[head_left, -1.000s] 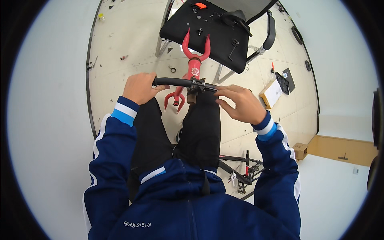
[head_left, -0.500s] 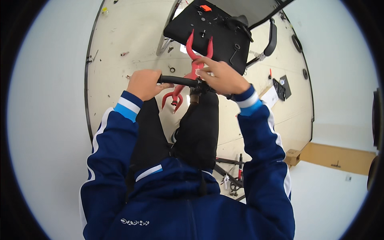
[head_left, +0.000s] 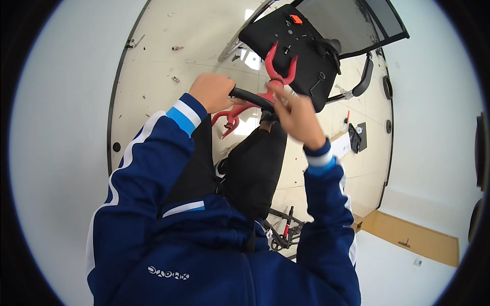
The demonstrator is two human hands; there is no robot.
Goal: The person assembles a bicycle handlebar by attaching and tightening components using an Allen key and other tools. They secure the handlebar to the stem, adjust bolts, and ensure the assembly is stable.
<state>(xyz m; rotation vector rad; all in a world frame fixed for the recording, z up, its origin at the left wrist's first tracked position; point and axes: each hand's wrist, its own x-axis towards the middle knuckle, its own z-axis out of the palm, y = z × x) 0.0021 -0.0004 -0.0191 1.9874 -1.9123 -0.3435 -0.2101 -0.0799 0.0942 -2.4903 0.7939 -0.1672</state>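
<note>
My left hand is closed around the left end of a black handlebar. Below and beyond the bar lies a red bike frame with forked ends; the far fork reaches over the chair seat, and the near one hangs by my left knee. My right hand, a little blurred, is over the right half of the bar, fingers stretched out toward the red frame; whether they touch it is unclear. The bar's right end is hidden behind this hand. Under the bar's middle, a short brown piece shows by my right thigh.
A black chair stands ahead, its seat holding an orange piece, a black bike saddle, a ring-ended tool and small parts. Rightward on the floor lie a black tool case and tires. A dark bike frame is behind my right leg.
The handlebar and red frame have shifted right in view, and the bar now slopes more. My right hand has drawn back from the red frame toward me. My left hand keeps its grip.
</note>
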